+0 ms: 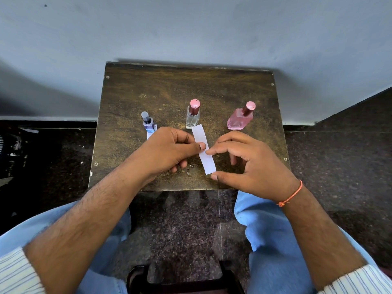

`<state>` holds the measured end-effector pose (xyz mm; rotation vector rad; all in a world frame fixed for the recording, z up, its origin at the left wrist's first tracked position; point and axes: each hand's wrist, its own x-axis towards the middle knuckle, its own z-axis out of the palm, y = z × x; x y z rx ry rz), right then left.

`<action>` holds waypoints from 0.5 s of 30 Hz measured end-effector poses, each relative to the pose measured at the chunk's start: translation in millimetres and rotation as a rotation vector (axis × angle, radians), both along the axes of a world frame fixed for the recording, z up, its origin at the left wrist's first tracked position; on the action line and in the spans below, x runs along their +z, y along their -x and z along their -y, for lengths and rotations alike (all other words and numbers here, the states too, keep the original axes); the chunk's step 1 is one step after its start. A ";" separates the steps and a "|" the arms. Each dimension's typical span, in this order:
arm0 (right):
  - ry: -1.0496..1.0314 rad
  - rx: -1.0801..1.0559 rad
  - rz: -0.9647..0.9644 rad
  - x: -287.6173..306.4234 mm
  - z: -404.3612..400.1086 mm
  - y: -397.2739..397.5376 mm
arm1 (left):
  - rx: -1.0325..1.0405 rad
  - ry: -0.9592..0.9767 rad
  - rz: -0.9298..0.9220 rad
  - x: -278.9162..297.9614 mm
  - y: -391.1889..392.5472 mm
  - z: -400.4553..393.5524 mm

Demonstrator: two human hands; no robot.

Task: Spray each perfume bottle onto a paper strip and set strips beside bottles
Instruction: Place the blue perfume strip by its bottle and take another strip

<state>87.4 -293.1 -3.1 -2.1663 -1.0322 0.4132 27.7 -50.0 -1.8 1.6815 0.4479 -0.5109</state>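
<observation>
Now pinching a paper strip in the left hand, likely readying it for the clear bottle at twelve o'clock. Right hand loosely curled at three o'clock, fingertip touching the strip's edge, gripping nothing. Another strip tucked beside the blue bottle, apparently done; pink bottle on the worktop without one.

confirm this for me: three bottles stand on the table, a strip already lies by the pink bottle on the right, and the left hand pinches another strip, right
Not quite. In the head view the strip already set down lies by the blue bottle on the left, not by the pink bottle, which has none. The rest holds: three bottles stand on the table, and the left hand pinches another strip.
</observation>
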 end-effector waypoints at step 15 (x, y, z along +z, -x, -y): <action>-0.198 -0.129 -0.086 0.1 -1.3 -0.8 | 0.101 0.314 -0.045 3.2 -0.4 4.1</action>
